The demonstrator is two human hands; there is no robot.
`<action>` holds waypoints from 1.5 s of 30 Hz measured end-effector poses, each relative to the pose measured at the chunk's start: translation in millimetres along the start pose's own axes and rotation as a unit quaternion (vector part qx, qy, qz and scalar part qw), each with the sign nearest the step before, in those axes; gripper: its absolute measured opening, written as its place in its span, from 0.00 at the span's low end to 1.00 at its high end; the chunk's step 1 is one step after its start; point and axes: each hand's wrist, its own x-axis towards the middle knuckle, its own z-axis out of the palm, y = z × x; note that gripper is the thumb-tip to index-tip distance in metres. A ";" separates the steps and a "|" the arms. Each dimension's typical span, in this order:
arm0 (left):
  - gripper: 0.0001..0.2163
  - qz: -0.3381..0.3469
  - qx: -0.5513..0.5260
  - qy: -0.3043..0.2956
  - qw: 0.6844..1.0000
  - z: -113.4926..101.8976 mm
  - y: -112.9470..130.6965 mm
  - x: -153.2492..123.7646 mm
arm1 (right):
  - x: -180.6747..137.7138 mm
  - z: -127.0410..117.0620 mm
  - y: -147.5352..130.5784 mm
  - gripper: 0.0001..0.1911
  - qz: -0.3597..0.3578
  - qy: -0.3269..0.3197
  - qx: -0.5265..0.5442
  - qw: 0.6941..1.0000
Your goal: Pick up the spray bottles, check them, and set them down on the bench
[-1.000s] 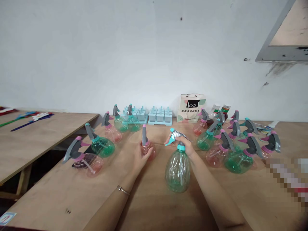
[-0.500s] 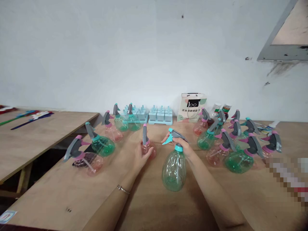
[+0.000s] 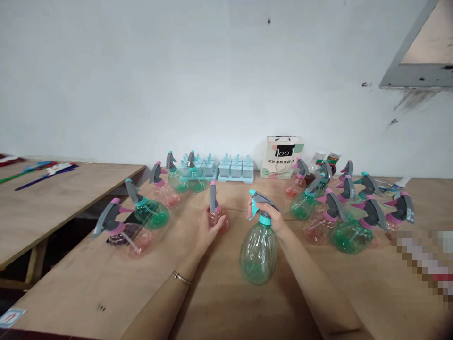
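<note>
My right hand (image 3: 272, 218) grips the neck and teal trigger of a clear green spray bottle (image 3: 258, 252) that stands upright on the wooden table (image 3: 226, 302) in front of me. The fingers are pulled in against the trigger. My left hand (image 3: 206, 230) is wrapped round a small pink spray bottle (image 3: 216, 213) with a grey head, a little to the left and farther back. A thin bracelet (image 3: 181, 278) sits on my left wrist.
Several pink and green spray bottles stand in a cluster at the right (image 3: 339, 212) and in a row at the left (image 3: 148, 210). Light blue ice-lolly moulds (image 3: 236, 171) and a small paper bag (image 3: 282, 158) stand against the white wall. A second table (image 3: 42, 203) lies to the left across a gap.
My right fingers have closed on the teal trigger, which now sits pulled in. The green bottle has shifted slightly. My left hand stays on the pink bottle.
</note>
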 end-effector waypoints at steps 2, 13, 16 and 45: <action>0.22 0.003 0.000 -0.001 1.000 0.3 -1.3 0.1 | -2.7 1.3 -2.8 0.14 -0.008 -0.004 -0.040 0.999; 0.22 0.000 -0.001 0.011 1.000 0.6 2.2 0.3 | 9.9 -26.8 31.2 0.15 -0.125 0.244 -0.395 0.877; 0.22 0.003 -0.004 0.010 1.000 0.6 1.3 0.5 | 13.7 -41.9 48.4 0.19 -0.116 0.286 -0.414 0.857; 0.29 -0.005 0.002 -0.017 1.000 3.9 -4.5 -3.5 | 50.6 -139.8 117.0 0.43 0.000 0.470 -0.416 0.779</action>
